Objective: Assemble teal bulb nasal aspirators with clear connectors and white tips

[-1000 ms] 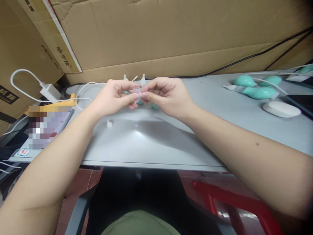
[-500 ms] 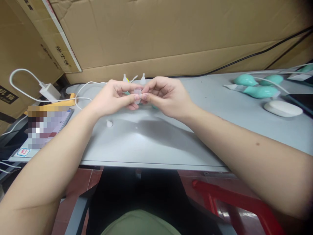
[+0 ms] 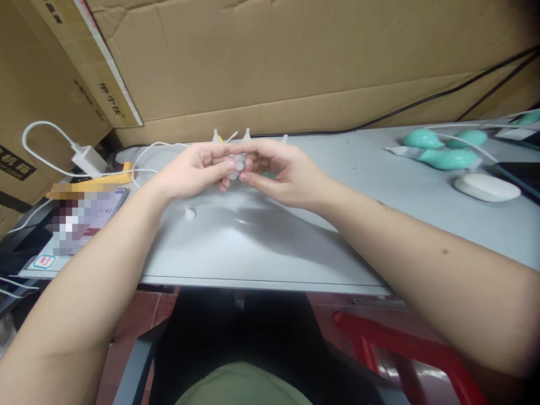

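While pinched, the translucent piece (image 3: 238,163) bridges both grips.

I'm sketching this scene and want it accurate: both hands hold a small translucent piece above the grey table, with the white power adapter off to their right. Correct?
Not quite: in the head view, the white power adapter is off to the left, not the right. The left hand and right hand do hold a small translucent piece above the grey table.

Lit from above; glare spot and soft shadows on counter (image 3: 270,253). Slight blur at hands (image 3: 236,166). Wide-angle stretch, dark right corners.
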Tool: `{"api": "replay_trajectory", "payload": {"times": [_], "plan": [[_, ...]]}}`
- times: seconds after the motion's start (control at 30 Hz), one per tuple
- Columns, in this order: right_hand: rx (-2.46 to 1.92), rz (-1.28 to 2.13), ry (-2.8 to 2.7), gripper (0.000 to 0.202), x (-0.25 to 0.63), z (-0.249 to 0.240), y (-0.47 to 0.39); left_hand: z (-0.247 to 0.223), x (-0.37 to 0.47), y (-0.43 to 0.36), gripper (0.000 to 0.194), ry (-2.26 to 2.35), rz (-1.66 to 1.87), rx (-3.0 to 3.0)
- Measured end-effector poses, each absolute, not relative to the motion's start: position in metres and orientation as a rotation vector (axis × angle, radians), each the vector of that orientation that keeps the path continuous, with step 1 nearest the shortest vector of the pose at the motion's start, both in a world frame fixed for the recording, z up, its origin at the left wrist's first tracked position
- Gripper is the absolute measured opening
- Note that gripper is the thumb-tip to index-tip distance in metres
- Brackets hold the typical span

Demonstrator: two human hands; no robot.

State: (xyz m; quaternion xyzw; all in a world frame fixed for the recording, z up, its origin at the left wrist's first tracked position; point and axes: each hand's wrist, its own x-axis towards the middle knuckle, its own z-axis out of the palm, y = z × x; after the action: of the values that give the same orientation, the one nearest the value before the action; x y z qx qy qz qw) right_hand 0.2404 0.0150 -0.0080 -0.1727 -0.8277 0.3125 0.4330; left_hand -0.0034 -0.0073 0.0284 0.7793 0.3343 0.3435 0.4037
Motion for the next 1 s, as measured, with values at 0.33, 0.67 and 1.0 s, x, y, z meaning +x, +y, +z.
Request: {"api": "replay_trajectory", "payload": {"times": [0.33,0.67,1.0], "plan": [[-0.478,0.59,-2.153,0.032,0.246,-0.003,0.015,0.023,0.0,-0.013,0.035,0.912,0.878,1.942],[-0.473,0.511,-2.124,0.026,0.242,-0.003,0.007,0.031,0.0,-0.019,0.033,0.969,0.945,1.975],[-0.456,0.488,-2.138,0.03,0.24,-0.007,0.004,0.03,0.001,-0.017,0.023,1.012,0.92,1.948]]}}
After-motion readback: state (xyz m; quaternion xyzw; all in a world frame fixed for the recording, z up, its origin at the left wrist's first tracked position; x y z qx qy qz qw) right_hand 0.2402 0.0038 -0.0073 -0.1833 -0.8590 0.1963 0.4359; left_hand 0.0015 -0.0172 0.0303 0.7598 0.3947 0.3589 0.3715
